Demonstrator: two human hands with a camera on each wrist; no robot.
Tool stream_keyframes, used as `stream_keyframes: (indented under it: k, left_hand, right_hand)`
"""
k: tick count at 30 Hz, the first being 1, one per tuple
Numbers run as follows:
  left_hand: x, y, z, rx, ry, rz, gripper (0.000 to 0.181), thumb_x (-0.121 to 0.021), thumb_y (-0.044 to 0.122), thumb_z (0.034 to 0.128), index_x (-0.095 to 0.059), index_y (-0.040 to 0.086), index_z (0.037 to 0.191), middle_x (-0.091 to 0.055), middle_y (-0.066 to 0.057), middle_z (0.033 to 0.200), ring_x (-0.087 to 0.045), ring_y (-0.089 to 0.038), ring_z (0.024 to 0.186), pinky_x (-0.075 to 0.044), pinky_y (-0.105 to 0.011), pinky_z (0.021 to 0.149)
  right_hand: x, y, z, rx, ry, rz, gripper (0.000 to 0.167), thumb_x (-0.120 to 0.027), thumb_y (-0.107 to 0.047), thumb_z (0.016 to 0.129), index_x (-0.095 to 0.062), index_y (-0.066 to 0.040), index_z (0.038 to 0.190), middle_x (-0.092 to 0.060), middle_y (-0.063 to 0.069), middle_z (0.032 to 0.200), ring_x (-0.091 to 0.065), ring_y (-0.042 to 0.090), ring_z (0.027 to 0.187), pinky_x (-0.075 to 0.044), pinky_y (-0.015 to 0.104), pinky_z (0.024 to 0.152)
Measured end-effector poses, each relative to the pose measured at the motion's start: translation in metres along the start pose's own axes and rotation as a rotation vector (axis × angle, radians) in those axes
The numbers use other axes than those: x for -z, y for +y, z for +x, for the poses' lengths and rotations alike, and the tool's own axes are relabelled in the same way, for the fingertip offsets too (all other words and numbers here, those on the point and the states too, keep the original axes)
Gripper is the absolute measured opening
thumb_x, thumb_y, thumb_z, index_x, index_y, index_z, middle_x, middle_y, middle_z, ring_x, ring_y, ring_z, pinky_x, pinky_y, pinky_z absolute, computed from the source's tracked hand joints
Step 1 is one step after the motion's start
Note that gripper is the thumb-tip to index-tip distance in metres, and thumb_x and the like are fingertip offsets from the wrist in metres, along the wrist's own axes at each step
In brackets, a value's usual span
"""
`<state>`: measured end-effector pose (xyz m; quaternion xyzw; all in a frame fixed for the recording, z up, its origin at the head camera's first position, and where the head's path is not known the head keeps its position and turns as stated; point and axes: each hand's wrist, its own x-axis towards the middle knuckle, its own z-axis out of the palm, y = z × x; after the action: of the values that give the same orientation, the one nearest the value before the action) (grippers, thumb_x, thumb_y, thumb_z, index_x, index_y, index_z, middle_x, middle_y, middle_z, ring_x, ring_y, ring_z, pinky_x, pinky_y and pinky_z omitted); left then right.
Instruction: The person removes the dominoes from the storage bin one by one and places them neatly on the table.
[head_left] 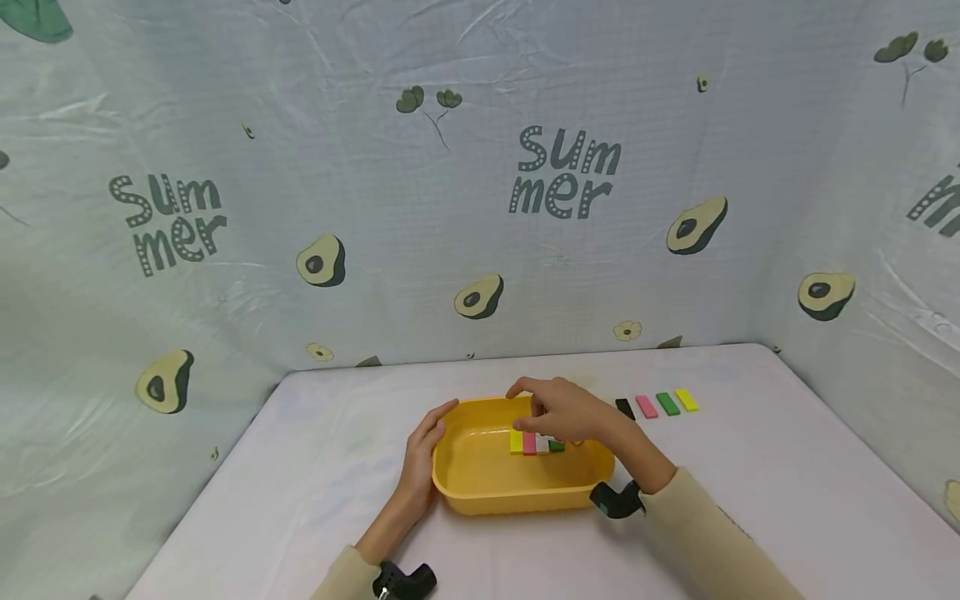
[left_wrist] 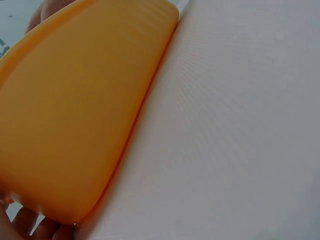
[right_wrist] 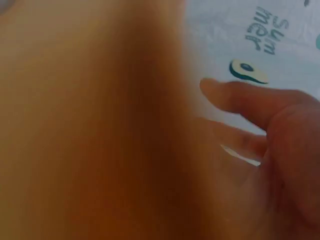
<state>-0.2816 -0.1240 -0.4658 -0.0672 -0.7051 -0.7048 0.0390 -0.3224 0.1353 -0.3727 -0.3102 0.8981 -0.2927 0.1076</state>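
Note:
A yellow plastic tray [head_left: 480, 502] stands on the table. My left hand [head_left: 420, 457] lies along its left end, fingers fairly straight against the outer wall; in the left wrist view its fingertips [left_wrist: 46, 229] show past the tray's corner. Over the tray's back half hovers my right hand [head_left: 566, 410], index finger and thumb stretched apart, with nothing visible between them. Just below it, inside the tray, a yellow tile [head_left: 516, 442], a pink tile [head_left: 529, 444], a white tile [head_left: 542, 446] and a green tile [head_left: 557, 447] stand side by side. The right hand partly covers them.
Behind the tray to the right, a black tile [head_left: 625, 408], another pink tile [head_left: 647, 407], another green tile [head_left: 667, 404] and another yellow tile [head_left: 687, 400] lie spaced in a row on the white table [head_left: 337, 417]. A printed sheet [head_left: 375, 208] hangs around the table.

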Motion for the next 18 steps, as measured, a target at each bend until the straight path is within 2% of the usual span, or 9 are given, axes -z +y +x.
stream_keyframes:
  k: [4, 9, 15, 18]
  left_hand:
    - [0.000, 0.000, 0.000, -0.006, -0.001, 0.000, 0.047, -0.032, 0.018, 0.1110, -0.048, 0.007, 0.153, -0.042, -0.012, 0.163, -0.039, -0.031, 0.150, -0.030, -0.046, 0.126]
    - [0.000, -0.001, 0.000, -0.008, -0.001, -0.003, 0.047, -0.032, 0.018, 0.1109, -0.048, 0.006, 0.153, -0.041, -0.012, 0.163, -0.039, -0.032, 0.151, -0.028, -0.048, 0.126]
    - [-0.001, -0.002, 0.000, -0.008, 0.006, -0.006, 0.046, -0.034, 0.018, 0.1106, -0.049, 0.007, 0.153, -0.043, -0.012, 0.162, -0.040, -0.031, 0.150, -0.032, -0.041, 0.125]
    - [0.000, -0.003, 0.001, -0.009, 0.003, -0.013, 0.046, -0.034, 0.019, 0.1106, -0.049, 0.008, 0.153, -0.043, -0.012, 0.162, -0.041, -0.031, 0.149, -0.032, -0.043, 0.124]
  right_hand:
    - [-0.011, 0.008, 0.007, -0.010, -0.015, -0.012, 0.044, -0.071, -0.029, 0.097, -0.060, -0.013, 0.136, -0.063, -0.002, 0.078, -0.055, 0.013, 0.060, -0.049, 0.026, 0.056]
    - [-0.024, 0.017, 0.013, 0.009, -0.030, -0.024, 0.042, -0.073, -0.028, 0.096, -0.062, -0.009, 0.131, -0.063, -0.003, 0.075, -0.056, 0.012, 0.060, -0.047, 0.025, 0.059]
    - [-0.040, 0.026, 0.016, -0.025, 0.039, -0.103, 0.035, -0.075, -0.025, 0.094, -0.065, -0.010, 0.124, -0.063, -0.007, 0.079, -0.055, 0.011, 0.069, -0.045, 0.025, 0.066]
    - [-0.043, 0.025, 0.016, -0.044, 0.086, -0.163, 0.030, -0.073, -0.023, 0.095, -0.067, -0.011, 0.121, -0.061, -0.006, 0.079, -0.053, 0.012, 0.069, -0.045, 0.026, 0.066]
